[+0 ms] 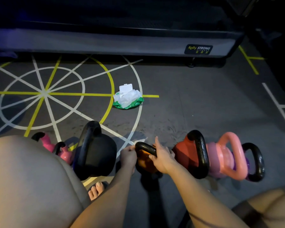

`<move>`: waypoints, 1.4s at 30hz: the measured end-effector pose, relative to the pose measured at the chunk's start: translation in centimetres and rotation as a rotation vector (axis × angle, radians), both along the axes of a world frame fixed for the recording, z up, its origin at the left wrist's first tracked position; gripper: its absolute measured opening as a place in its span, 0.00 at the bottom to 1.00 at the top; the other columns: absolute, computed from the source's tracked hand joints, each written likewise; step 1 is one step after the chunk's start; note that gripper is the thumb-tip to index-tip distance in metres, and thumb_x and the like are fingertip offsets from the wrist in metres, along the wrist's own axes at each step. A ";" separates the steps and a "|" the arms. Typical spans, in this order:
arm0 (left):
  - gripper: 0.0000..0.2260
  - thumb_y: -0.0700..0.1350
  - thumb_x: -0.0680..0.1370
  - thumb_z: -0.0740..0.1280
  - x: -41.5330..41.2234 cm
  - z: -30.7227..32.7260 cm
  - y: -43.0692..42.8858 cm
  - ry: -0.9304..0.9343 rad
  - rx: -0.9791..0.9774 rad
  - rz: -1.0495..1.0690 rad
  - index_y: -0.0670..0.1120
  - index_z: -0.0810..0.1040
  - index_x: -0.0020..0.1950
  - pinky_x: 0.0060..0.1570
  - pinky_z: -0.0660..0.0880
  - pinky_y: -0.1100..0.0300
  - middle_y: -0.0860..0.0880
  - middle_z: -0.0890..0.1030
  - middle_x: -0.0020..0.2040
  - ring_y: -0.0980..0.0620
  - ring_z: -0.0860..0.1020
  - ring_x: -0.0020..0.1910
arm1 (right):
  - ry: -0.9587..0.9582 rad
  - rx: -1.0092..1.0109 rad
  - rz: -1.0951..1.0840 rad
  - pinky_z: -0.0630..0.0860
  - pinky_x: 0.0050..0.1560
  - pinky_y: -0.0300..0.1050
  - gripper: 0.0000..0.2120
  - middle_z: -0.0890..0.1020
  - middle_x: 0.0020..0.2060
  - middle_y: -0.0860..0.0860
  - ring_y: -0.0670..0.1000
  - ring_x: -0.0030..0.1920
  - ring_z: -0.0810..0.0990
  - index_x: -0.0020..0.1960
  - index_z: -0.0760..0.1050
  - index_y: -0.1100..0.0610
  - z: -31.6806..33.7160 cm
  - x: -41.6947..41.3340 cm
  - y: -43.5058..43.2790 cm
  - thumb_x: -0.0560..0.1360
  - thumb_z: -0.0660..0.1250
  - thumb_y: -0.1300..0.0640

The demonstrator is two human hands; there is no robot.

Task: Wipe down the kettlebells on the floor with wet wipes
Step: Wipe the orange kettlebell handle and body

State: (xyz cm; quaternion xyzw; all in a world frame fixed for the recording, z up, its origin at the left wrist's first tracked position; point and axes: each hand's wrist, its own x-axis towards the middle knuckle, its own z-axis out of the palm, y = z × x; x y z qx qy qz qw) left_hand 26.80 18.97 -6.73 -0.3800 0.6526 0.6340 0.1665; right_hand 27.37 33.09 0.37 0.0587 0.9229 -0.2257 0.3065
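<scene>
Furthest left, small pink kettlebells (65, 153) and a large black kettlebell (95, 155) stand on the floor. The left hand (128, 155) has its grip pinched on a wet wipe (141, 140) at the handle of the orange kettlebell (146, 161), and the right hand (162, 157) clamps that handle. If the wiping pulls sideways, the bell could tip against the red kettlebell (186, 155) just beside it, or the thin wipe could slip free.

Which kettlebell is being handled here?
The orange kettlebell, between the black kettlebell and the red kettlebell: the right hand grips its handle, the left hand holds a wipe against it.
</scene>
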 end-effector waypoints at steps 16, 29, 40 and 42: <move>0.05 0.41 0.79 0.68 3.4 7.5 -0.8 0.244 -0.291 -0.231 0.44 0.85 0.51 0.47 0.73 0.65 0.53 0.81 0.41 0.55 0.80 0.44 | -0.024 -0.330 -0.084 0.63 0.68 0.35 0.36 0.65 0.76 0.48 0.48 0.74 0.67 0.81 0.50 0.51 3.9 2.7 3.3 0.79 0.65 0.56; 0.03 0.40 0.77 0.71 7.1 6.0 3.4 0.233 -0.233 -0.269 0.47 0.81 0.47 0.44 0.78 0.67 0.46 0.84 0.40 0.49 0.82 0.41 | 0.025 0.284 0.468 0.74 0.53 0.51 0.21 0.78 0.63 0.59 0.62 0.60 0.78 0.72 0.63 0.56 12.6 6.9 10.2 0.81 0.59 0.53; 0.11 0.53 0.83 0.61 8.5 5.1 3.9 0.477 -0.785 -0.843 0.60 0.79 0.63 0.41 0.66 0.61 0.50 0.85 0.53 0.48 0.82 0.51 | -0.058 0.169 0.311 0.73 0.65 0.52 0.23 0.74 0.68 0.61 0.63 0.67 0.74 0.75 0.64 0.58 5.6 4.1 9.2 0.82 0.58 0.51; 0.15 0.50 0.84 0.58 8.7 5.0 4.1 0.472 -0.895 -1.010 0.62 0.73 0.70 0.48 0.69 0.60 0.54 0.81 0.64 0.49 0.80 0.59 | -0.036 0.153 0.285 0.72 0.66 0.51 0.23 0.74 0.68 0.61 0.63 0.67 0.74 0.76 0.63 0.57 4.7 3.6 9.4 0.82 0.57 0.51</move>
